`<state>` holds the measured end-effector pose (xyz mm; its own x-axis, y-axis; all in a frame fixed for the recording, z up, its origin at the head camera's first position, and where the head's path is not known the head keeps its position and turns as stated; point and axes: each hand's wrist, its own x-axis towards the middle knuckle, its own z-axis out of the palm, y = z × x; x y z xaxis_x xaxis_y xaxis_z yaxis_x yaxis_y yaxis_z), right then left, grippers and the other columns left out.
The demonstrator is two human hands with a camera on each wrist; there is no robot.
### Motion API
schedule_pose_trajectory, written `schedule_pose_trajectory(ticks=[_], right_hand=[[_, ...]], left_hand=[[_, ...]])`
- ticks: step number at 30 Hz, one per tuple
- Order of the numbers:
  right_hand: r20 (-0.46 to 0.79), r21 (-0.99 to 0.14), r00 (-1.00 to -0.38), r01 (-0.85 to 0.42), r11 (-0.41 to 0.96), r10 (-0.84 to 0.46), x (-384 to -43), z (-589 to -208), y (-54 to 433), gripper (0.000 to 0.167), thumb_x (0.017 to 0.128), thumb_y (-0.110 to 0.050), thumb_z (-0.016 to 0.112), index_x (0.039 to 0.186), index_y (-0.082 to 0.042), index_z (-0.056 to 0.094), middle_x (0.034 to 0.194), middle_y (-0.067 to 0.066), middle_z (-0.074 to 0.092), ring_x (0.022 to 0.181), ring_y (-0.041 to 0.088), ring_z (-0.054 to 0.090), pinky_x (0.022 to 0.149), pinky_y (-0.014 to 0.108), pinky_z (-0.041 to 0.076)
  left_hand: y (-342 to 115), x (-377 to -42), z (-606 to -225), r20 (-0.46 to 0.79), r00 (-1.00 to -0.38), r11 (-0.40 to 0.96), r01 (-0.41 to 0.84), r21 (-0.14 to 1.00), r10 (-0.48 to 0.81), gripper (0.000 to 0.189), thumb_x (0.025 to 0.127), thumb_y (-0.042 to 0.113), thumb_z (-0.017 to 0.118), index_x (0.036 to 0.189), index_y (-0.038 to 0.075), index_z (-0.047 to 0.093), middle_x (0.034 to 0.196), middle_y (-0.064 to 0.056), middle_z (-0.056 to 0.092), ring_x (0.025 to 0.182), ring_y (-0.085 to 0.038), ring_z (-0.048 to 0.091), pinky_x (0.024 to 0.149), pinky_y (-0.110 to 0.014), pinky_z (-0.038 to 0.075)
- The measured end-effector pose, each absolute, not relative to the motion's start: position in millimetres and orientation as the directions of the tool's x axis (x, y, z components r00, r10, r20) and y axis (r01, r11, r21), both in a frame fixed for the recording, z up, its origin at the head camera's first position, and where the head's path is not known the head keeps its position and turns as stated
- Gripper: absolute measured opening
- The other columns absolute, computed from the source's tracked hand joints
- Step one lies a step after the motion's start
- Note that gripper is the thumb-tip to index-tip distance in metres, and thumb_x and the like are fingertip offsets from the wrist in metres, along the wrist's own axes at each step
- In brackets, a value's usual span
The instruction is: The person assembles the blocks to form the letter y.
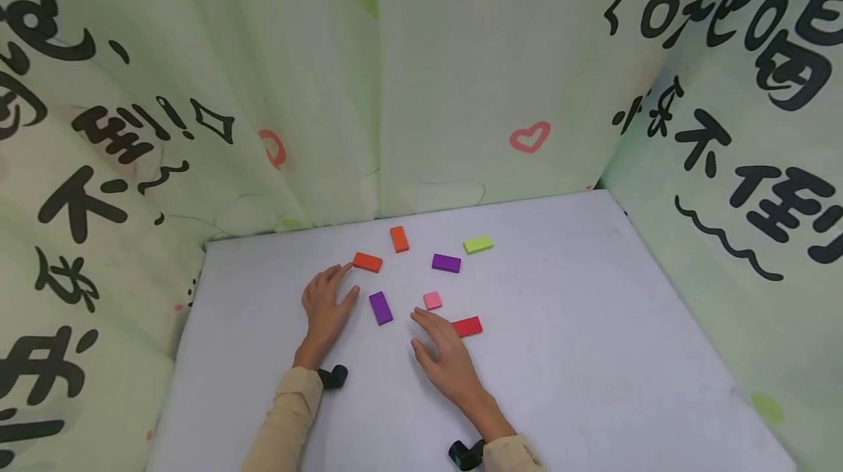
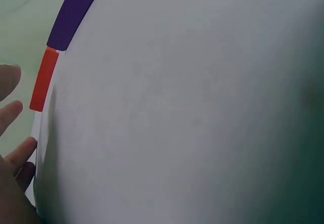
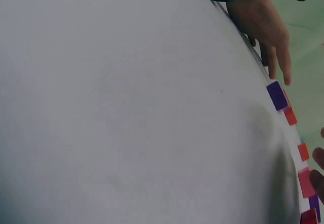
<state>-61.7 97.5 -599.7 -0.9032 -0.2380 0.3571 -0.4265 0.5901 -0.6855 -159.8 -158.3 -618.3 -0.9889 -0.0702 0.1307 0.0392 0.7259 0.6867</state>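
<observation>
On the white table, the left hand (image 1: 326,311) has its fingers loosely extended, its index fingertip right at the left end of an orange block (image 1: 367,262). A purple block (image 1: 380,308) lies between the two hands. The right hand (image 1: 446,362), fingers spread and relaxed, overlaps the left end of a red block (image 1: 467,326). Just past its fingertips is a small pink block (image 1: 432,301). Neither hand holds anything. In the left wrist view, fingers (image 2: 23,153) show at the left edge, below an orange block (image 2: 44,80).
Farther back lie another orange block (image 1: 399,239), a second purple block (image 1: 446,263) and a lime green block (image 1: 478,244). Pale green curtains (image 1: 448,91) with black lettering hang behind and beside the table (image 1: 579,355). Each wrist wears a small black camera (image 1: 334,377).
</observation>
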Motion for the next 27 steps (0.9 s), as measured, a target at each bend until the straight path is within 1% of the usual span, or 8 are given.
schedule_pose_trajectory(ticks=[4,8,10,13,17,20,24,27], right_hand=[[0.338,-0.692,-0.902,-0.432,0.579,-0.269,-67.6,-604.3,88.0,0.049,0.099,-0.015,0.069,0.146,-0.011,0.059,0.151,0.004,0.06,0.139,0.025,0.056,0.108,0.049,0.053],[0.323,-0.684,-0.901,-0.434,0.587,-0.289,-74.2,-607.0,78.5,0.047,0.1,-0.017,0.067,0.146,-0.011,0.059,0.152,0.005,0.059,0.141,0.027,0.055,0.112,0.052,0.049],[0.301,-0.684,-0.908,-0.419,0.597,-0.293,-77.9,-607.6,73.7,0.047,0.1,-0.019,0.067,0.146,-0.012,0.059,0.152,0.006,0.059,0.142,0.027,0.054,0.114,0.053,0.046],[0.282,-0.655,-0.914,-0.406,0.638,-0.292,-83.5,-609.2,66.5,0.047,0.101,-0.022,0.067,0.146,-0.012,0.06,0.151,0.006,0.06,0.142,0.026,0.054,0.116,0.052,0.046],[0.31,-0.58,-0.908,-0.416,0.701,-0.282,-90.9,-611.2,58.2,0.047,0.099,-0.023,0.071,0.143,-0.012,0.062,0.147,0.006,0.064,0.138,0.026,0.056,0.114,0.05,0.047],[0.338,-0.538,-0.898,-0.431,0.724,-0.283,-95.9,-611.9,54.0,0.046,0.098,-0.024,0.073,0.141,-0.012,0.063,0.144,0.007,0.066,0.136,0.027,0.057,0.114,0.049,0.047],[0.359,-0.506,-0.888,-0.445,0.739,-0.288,-100.7,-613.8,50.4,0.045,0.096,-0.025,0.074,0.139,-0.011,0.065,0.14,0.007,0.068,0.135,0.028,0.057,0.114,0.049,0.046],[0.358,-0.506,-0.892,-0.435,0.745,-0.277,-102.5,-615.6,47.9,0.045,0.096,-0.026,0.076,0.137,-0.011,0.066,0.139,0.007,0.069,0.134,0.028,0.057,0.114,0.049,0.046]], left_hand=[[-158.3,-165.8,-618.0,0.134,-0.985,0.704,0.021,0.71,-0.105,0.046,0.099,0.028,0.068,0.143,0.019,0.062,0.151,-0.014,0.053,0.143,-0.039,0.037,0.117,-0.066,0.019],[-157.8,-174.6,-615.8,0.156,-0.976,0.664,0.017,0.748,-0.151,0.039,0.099,0.025,0.069,0.137,0.018,0.066,0.146,-0.013,0.06,0.14,-0.039,0.041,0.114,-0.064,0.024],[-157.4,-179.1,-614.9,0.161,-0.974,0.654,0.016,0.756,-0.162,0.038,0.098,0.023,0.07,0.136,0.018,0.067,0.144,-0.012,0.062,0.139,-0.038,0.043,0.112,-0.063,0.026],[-155.7,-185.4,-614.7,0.133,-0.98,0.654,0.004,0.756,-0.148,0.041,0.098,0.023,0.07,0.138,0.019,0.066,0.146,-0.012,0.06,0.14,-0.038,0.042,0.11,-0.062,0.027],[-150.7,-193.0,-613.7,0.084,-0.99,0.674,-0.014,0.739,-0.112,0.044,0.099,0.029,0.068,0.143,0.022,0.062,0.147,-0.014,0.056,0.14,-0.038,0.039,0.108,-0.061,0.028],[-146.5,-197.3,-613.3,0.083,-0.99,0.701,-0.021,0.713,-0.114,0.045,0.098,0.035,0.069,0.142,0.023,0.063,0.143,-0.016,0.056,0.137,-0.039,0.041,0.106,-0.062,0.03],[-141.1,-200.9,-613.7,0.091,-0.989,0.744,-0.028,0.667,-0.118,0.05,0.095,0.043,0.072,0.139,0.02,0.063,0.14,-0.017,0.055,0.133,-0.038,0.043,0.105,-0.063,0.031],[-138.0,-202.3,-612.4,0.094,-0.99,0.771,-0.023,0.636,-0.107,0.055,0.093,0.047,0.073,0.139,0.018,0.061,0.139,-0.017,0.053,0.131,-0.038,0.042,0.104,-0.064,0.03]])
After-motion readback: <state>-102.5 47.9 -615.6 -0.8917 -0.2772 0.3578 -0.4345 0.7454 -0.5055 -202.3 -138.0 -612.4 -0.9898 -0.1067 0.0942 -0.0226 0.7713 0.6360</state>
